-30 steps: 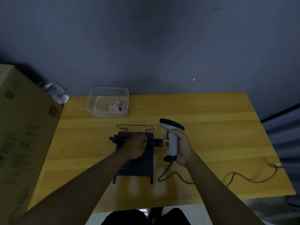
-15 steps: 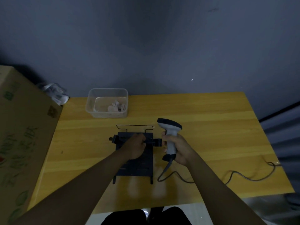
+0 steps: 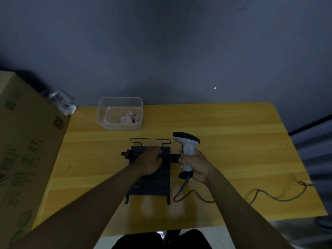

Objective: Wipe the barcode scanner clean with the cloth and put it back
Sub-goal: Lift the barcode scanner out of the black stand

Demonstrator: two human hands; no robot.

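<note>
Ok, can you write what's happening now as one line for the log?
right hand: holds barcode scanner upright | left hand: on black stand | cloth: in clear tub, untouched

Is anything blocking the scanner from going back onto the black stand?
Possibly. The left hand rests on the black stand at its crossbar, left of the barcode scanner held upright in the right hand. Nothing else lies between scanner and stand.
</note>
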